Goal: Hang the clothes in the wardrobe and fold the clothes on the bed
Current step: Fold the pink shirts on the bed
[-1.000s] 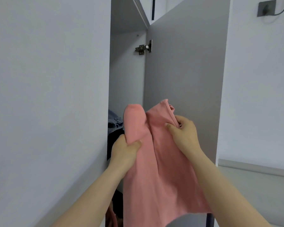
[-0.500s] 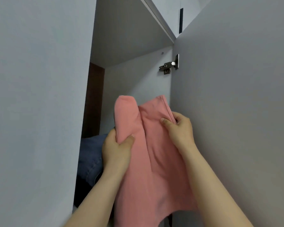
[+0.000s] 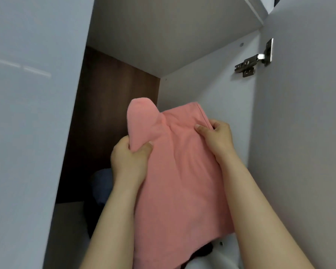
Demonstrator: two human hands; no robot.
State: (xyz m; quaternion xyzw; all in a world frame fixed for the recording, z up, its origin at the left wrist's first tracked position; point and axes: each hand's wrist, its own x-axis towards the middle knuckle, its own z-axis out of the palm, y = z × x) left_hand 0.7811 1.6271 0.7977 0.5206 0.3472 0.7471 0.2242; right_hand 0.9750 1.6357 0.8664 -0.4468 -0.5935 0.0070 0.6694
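A pink garment (image 3: 182,171) is held up in the open mouth of the wardrobe (image 3: 208,98), filling the middle of the view and hanging down toward 6 o'clock. The left hand (image 3: 128,164) grips it at its 9 o'clock edge. Its fingers (image 3: 122,145) are curled tight round a bunched fold whose rounded end sticks up toward 11 o'clock. The right hand (image 3: 218,138) pinches the hemmed top edge at about 1 o'clock, with the thumb on the near face and the other fingers wrapped behind the cloth. At 2 o'clock a metal hinge (image 3: 252,64) joins the wardrobe to its open door (image 3: 303,142), which fills the 3 o'clock side. A shelf (image 3: 173,35) roofs the space at 12 o'clock, and a dark brown back panel (image 3: 109,113) shows at 10 o'clock. Low at 8 o'clock, beside the left forearm, lies a dark blue bundle (image 3: 102,183), perhaps folded denim, though it is too dim to be sure.
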